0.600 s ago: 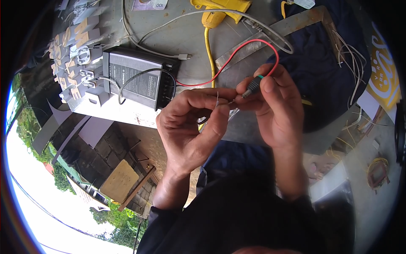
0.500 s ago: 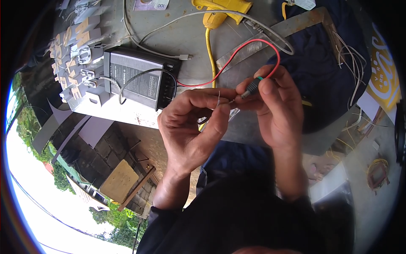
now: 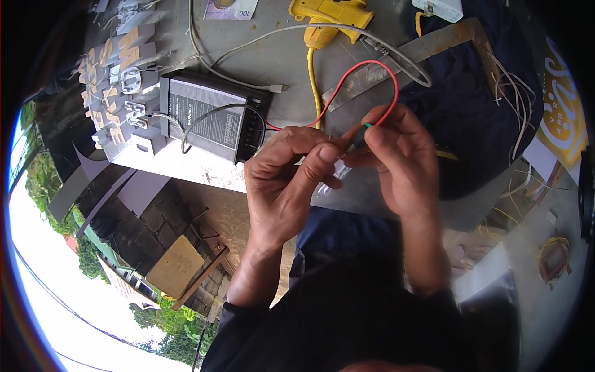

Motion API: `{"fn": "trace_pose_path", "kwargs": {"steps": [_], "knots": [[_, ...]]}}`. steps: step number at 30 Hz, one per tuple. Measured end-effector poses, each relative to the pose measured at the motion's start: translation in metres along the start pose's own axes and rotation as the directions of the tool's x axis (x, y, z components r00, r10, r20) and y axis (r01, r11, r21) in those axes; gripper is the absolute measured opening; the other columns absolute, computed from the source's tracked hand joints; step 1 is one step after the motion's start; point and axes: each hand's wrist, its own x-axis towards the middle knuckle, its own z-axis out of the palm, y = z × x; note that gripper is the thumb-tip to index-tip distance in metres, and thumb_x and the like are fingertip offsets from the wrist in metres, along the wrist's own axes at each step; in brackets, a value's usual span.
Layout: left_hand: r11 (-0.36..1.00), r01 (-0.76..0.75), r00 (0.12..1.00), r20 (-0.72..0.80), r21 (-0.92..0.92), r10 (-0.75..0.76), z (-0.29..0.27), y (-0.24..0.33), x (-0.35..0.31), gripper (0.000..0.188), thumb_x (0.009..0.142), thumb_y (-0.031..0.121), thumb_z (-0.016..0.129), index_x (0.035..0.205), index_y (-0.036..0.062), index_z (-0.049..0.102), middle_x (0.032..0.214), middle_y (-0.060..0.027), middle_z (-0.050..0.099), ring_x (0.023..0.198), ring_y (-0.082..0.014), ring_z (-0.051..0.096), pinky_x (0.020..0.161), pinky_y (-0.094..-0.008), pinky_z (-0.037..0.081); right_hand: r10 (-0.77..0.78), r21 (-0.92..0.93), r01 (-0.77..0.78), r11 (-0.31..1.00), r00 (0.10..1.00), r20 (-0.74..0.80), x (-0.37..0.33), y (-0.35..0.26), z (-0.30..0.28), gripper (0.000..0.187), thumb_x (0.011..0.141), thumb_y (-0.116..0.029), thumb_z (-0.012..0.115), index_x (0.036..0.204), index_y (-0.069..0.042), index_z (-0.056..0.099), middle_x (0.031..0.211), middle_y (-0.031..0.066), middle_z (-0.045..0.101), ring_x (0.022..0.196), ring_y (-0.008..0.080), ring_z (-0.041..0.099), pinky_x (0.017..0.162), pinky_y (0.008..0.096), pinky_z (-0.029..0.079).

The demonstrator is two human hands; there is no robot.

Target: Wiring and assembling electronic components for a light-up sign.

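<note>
My right hand is closed around a dark ribbed connector with a green rim, from which a red wire loops back to the terminals of a black power supply box. Thumb and forefinger of my left hand pinch together right at the connector's tip; what lies between them is hidden by the fingers. A clear plastic piece shows below the fingertips, between the two hands. A dark cable arches over the box's label.
Metal cut-out letters crowd the table's left side. Behind the hands lie a white cable, a yellow power connector with its cord, and a banknote. A rusty metal square rests on dark cloth at right.
My fingertips have come together over the connector, covering its metal end and the thin wire seen earlier at my left fingers. The right hand has shifted slightly left. The clear plastic piece shows more.
</note>
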Motion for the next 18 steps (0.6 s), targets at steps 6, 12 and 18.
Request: {"fn": "trace_pose_path", "kwargs": {"steps": [6,12,18], "knots": [[0.994,0.085,0.994,-0.070,-0.062,-0.090,0.000,0.009,-0.004,0.014,0.085,0.003,0.067,0.095,-0.0073,0.064,0.086,-0.0121,0.066,0.072,-0.0130,0.064,0.062,-0.0258,0.057,0.040,0.039,-0.040,0.998,0.999,-0.020,0.001,-0.001,0.003,0.015,0.090,-0.012,0.062,0.100,-0.002,0.057,0.085,0.0050,0.067,0.075,0.0108,0.065,0.068,0.0254,0.055],[0.982,0.099,0.994,-0.027,-0.162,-0.105,-0.010,0.005,-0.003,0.015,0.082,0.000,0.070,0.095,-0.0061,0.063,0.087,-0.0096,0.067,0.074,-0.0113,0.064,0.068,-0.0248,0.055,0.053,0.030,-0.052,0.998,0.998,-0.033,0.001,-0.002,0.006,0.015,0.090,-0.014,0.063,0.099,-0.003,0.058,0.083,0.0046,0.067,0.072,0.0108,0.065,0.066,0.0246,0.054],[0.985,0.036,0.999,-0.025,0.166,-0.032,-0.014,0.007,-0.006,0.017,0.082,0.001,0.071,0.097,-0.0039,0.065,0.087,-0.0075,0.068,0.078,-0.0085,0.062,0.071,-0.0210,0.049,0.066,0.010,-0.066,0.998,0.998,-0.013,0.004,-0.003,0.003,0.016,0.091,-0.014,0.061,0.102,-0.003,0.056,0.082,0.0089,0.066,0.068,0.0133,0.066,0.061,0.0247,0.055]]}}
